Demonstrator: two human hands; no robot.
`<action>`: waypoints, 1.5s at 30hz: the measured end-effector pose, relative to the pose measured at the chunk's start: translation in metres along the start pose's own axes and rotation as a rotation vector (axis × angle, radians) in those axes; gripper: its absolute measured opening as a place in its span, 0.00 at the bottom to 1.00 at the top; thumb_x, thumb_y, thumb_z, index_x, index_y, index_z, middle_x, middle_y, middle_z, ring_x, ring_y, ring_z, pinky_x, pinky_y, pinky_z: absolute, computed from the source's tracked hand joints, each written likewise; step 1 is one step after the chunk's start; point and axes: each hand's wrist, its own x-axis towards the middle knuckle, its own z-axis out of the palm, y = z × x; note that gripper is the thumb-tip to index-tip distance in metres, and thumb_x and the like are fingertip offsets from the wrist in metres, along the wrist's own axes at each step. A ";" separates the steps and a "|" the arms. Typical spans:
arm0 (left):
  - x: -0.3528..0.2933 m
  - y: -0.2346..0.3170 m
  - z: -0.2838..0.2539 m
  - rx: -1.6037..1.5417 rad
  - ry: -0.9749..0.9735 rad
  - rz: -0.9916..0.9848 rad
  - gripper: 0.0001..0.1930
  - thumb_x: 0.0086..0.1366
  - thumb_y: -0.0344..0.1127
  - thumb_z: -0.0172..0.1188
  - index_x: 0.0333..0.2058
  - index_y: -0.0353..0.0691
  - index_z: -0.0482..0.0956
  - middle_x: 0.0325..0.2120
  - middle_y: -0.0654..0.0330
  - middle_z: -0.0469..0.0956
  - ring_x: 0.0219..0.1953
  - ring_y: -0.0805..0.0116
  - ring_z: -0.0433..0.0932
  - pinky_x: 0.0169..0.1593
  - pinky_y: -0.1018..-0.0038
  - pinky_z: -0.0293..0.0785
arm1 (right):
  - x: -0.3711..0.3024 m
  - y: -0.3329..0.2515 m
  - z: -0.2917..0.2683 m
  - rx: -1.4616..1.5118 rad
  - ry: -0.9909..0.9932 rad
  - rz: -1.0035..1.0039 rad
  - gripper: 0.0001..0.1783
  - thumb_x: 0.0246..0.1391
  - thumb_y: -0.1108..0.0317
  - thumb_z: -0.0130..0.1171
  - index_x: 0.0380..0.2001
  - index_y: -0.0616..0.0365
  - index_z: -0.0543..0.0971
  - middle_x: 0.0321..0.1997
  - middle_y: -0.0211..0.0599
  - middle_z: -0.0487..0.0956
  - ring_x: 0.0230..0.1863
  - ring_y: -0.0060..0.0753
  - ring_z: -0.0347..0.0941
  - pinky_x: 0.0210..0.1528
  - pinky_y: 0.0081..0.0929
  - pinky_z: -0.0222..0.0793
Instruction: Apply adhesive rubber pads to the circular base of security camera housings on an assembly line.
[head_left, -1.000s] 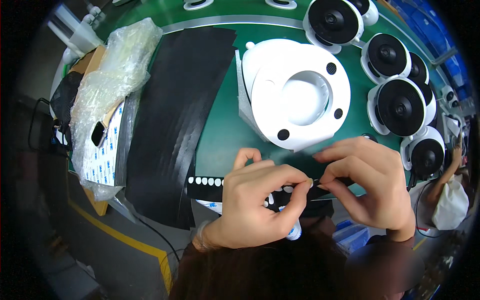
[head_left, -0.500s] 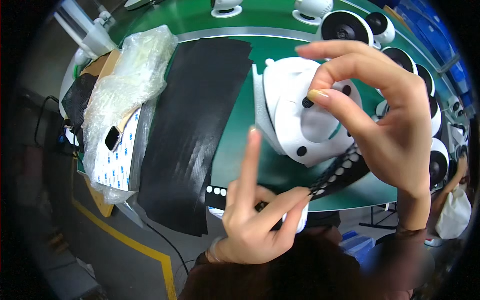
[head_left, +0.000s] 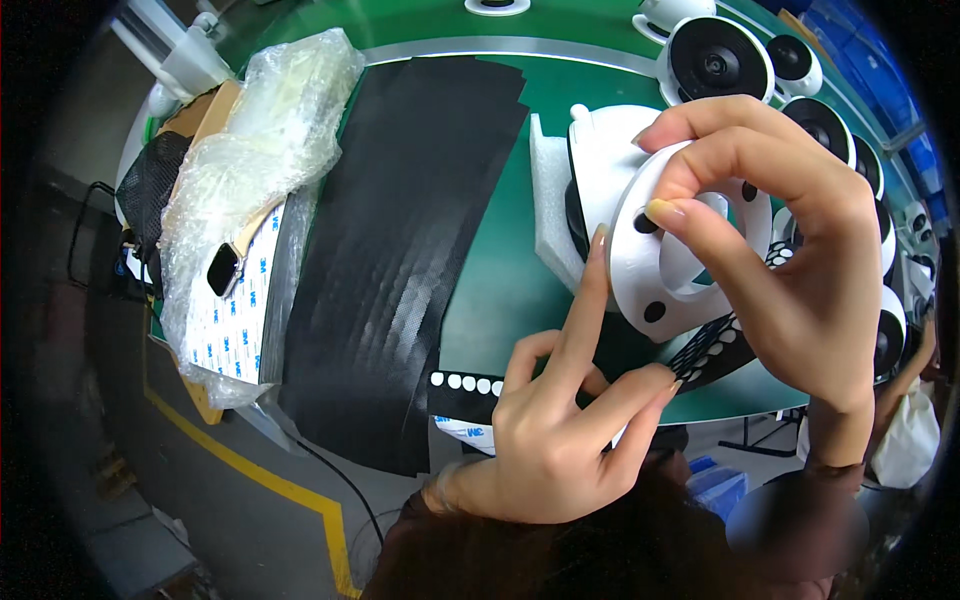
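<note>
A white ring-shaped plastic housing [head_left: 668,262], with a wide round opening and small black round spots on its face, is held tilted above the green work surface [head_left: 500,270], right of centre. It is gripped by the right hand [head_left: 800,290], whose fingers are curled over the upper rim while the thumb is pressed onto the face beside one black spot. The left hand [head_left: 560,440] is seen below it, nearer the person: its index finger is stretched upward and its tip is laid against the left edge of the housing, while the other fingers are bent and the thumb is pointed right towards a black strip of small white round stickers [head_left: 725,345], which hangs under the right palm. Whether that strip is pinched by either hand cannot be told. A second strip of white dots [head_left: 465,385] lies flat at the near edge, just left of the left hand.

A block of white foam [head_left: 552,215] stands just behind the housing. A broad black mesh sheet [head_left: 400,250] is spread left of centre. Further left, a bundle of clear bubble wrap [head_left: 255,150] rests over white backing sheets [head_left: 235,320]. Black-and-white round speaker units [head_left: 715,62] are lined along the far right.
</note>
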 end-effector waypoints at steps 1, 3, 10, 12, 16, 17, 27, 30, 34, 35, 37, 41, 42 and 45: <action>-0.001 0.000 0.000 -0.006 0.009 0.003 0.04 0.43 0.29 0.62 0.21 0.42 0.77 0.49 0.36 0.65 0.11 0.82 0.63 0.31 0.83 0.64 | 0.000 -0.002 -0.001 0.021 -0.024 0.042 0.02 0.41 0.79 0.57 0.22 0.65 0.74 0.36 0.40 0.76 0.33 0.25 0.71 0.38 0.19 0.65; -0.001 0.003 -0.002 -0.008 0.017 0.004 0.04 0.43 0.29 0.62 0.21 0.42 0.77 0.49 0.36 0.65 0.11 0.82 0.63 0.31 0.83 0.64 | 0.001 -0.006 -0.004 0.013 -0.039 0.045 0.02 0.41 0.79 0.57 0.21 0.65 0.74 0.35 0.40 0.76 0.33 0.25 0.71 0.39 0.19 0.65; 0.001 0.004 -0.008 0.005 -0.041 -0.037 0.10 0.37 0.22 0.65 0.23 0.41 0.81 0.49 0.32 0.63 0.14 0.78 0.67 0.24 0.85 0.66 | 0.004 0.010 0.004 -0.079 0.017 -0.375 0.06 0.38 0.78 0.60 0.24 0.63 0.74 0.34 0.37 0.75 0.35 0.26 0.72 0.40 0.21 0.65; 0.000 0.001 -0.009 0.000 -0.035 -0.050 0.10 0.37 0.22 0.65 0.23 0.41 0.81 0.49 0.32 0.63 0.14 0.77 0.67 0.23 0.85 0.66 | 0.003 0.014 0.009 -0.042 0.023 -0.320 0.07 0.38 0.76 0.60 0.25 0.62 0.74 0.34 0.35 0.75 0.35 0.26 0.73 0.40 0.21 0.66; 0.002 0.004 -0.007 0.017 -0.043 -0.041 0.10 0.37 0.21 0.65 0.23 0.40 0.81 0.50 0.34 0.63 0.15 0.77 0.68 0.22 0.85 0.65 | 0.002 0.017 0.007 0.076 0.079 -0.090 0.13 0.37 0.72 0.64 0.31 0.58 0.74 0.31 0.29 0.75 0.37 0.24 0.74 0.41 0.21 0.67; 0.001 0.004 -0.007 0.009 -0.035 -0.040 0.10 0.37 0.21 0.64 0.23 0.40 0.81 0.50 0.34 0.63 0.16 0.76 0.68 0.23 0.85 0.66 | 0.002 0.017 0.006 0.075 0.081 -0.088 0.13 0.37 0.72 0.64 0.31 0.58 0.74 0.31 0.29 0.75 0.37 0.24 0.74 0.41 0.21 0.67; 0.001 0.001 -0.009 -0.012 0.006 -0.016 0.04 0.43 0.28 0.64 0.21 0.42 0.78 0.48 0.43 0.69 0.16 0.78 0.70 0.34 0.81 0.61 | 0.023 0.015 -0.016 0.123 -0.354 0.073 0.10 0.36 0.71 0.66 0.23 0.62 0.77 0.23 0.30 0.76 0.25 0.17 0.71 0.30 0.15 0.66; 0.006 0.004 -0.015 -0.025 -0.055 -0.050 0.09 0.39 0.22 0.64 0.23 0.40 0.80 0.48 0.41 0.68 0.30 0.67 0.73 0.39 0.79 0.67 | 0.024 0.014 -0.018 0.139 -0.487 0.135 0.10 0.35 0.70 0.67 0.21 0.63 0.77 0.20 0.30 0.76 0.22 0.15 0.70 0.27 0.13 0.66; 0.012 0.004 -0.011 -0.039 -0.055 -0.012 0.09 0.40 0.20 0.63 0.24 0.37 0.80 0.48 0.40 0.68 0.29 0.70 0.73 0.38 0.80 0.67 | 0.012 0.015 -0.015 0.134 -0.343 -0.034 0.11 0.36 0.71 0.67 0.24 0.63 0.75 0.22 0.30 0.75 0.25 0.15 0.71 0.29 0.12 0.65; 0.011 0.003 -0.010 -0.035 -0.054 -0.012 0.09 0.40 0.20 0.63 0.24 0.37 0.80 0.48 0.40 0.68 0.29 0.70 0.73 0.38 0.80 0.67 | 0.017 0.004 -0.017 0.166 -0.404 0.182 0.11 0.37 0.71 0.66 0.24 0.64 0.75 0.22 0.30 0.75 0.26 0.15 0.71 0.29 0.12 0.65; 0.005 -0.003 -0.013 -0.093 -0.057 -0.086 0.08 0.40 0.19 0.63 0.24 0.35 0.79 0.49 0.38 0.66 0.26 0.72 0.73 0.36 0.81 0.67 | 0.009 0.013 0.001 0.239 -0.329 0.082 0.11 0.40 0.70 0.64 0.25 0.65 0.75 0.24 0.32 0.76 0.28 0.16 0.71 0.31 0.13 0.66; 0.006 -0.001 -0.001 -0.125 0.028 -0.042 0.05 0.44 0.28 0.64 0.22 0.42 0.78 0.52 0.43 0.64 0.21 0.72 0.69 0.35 0.82 0.63 | 0.008 0.018 -0.011 0.262 -0.348 0.098 0.13 0.39 0.69 0.64 0.29 0.66 0.76 0.26 0.33 0.76 0.29 0.17 0.72 0.33 0.13 0.67; 0.009 0.003 -0.002 -0.103 -0.010 -0.030 0.06 0.43 0.23 0.63 0.23 0.37 0.78 0.51 0.39 0.64 0.23 0.73 0.71 0.35 0.81 0.65 | 0.010 0.021 -0.016 0.250 -0.389 0.108 0.13 0.39 0.69 0.65 0.28 0.66 0.75 0.26 0.33 0.76 0.29 0.18 0.72 0.33 0.13 0.68; 0.007 0.004 0.000 -0.067 -0.035 -0.026 0.07 0.43 0.23 0.63 0.24 0.37 0.78 0.51 0.38 0.63 0.22 0.73 0.70 0.34 0.81 0.66 | 0.005 0.008 -0.017 0.111 -0.323 0.134 0.12 0.38 0.68 0.66 0.24 0.64 0.75 0.20 0.30 0.74 0.24 0.14 0.69 0.27 0.13 0.64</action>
